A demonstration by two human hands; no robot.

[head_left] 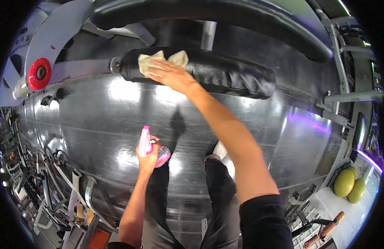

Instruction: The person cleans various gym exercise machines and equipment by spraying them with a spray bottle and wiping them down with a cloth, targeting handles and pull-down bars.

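Observation:
My right hand (172, 75) lies over a pale yellow cloth (147, 63), pressing it against the left part of a black padded roller (229, 74). The cloth is bunched, and its corners stick out beyond my fingers. Down at the lower left, my left hand (148, 157) grips a spray bottle (144, 143) around its neck. That bottle has a white and pink trigger head and a clear body with pink liquid or label. It is held above the floor, apart from the roller.
A long black pad (212, 12) runs across the top. At left stands a grey machine frame with a red ring (39, 73). Other gym machines (75, 186) crowd the lower left. Green balls (344, 183) sit at right. My legs stand on the dark shiny floor (192, 137).

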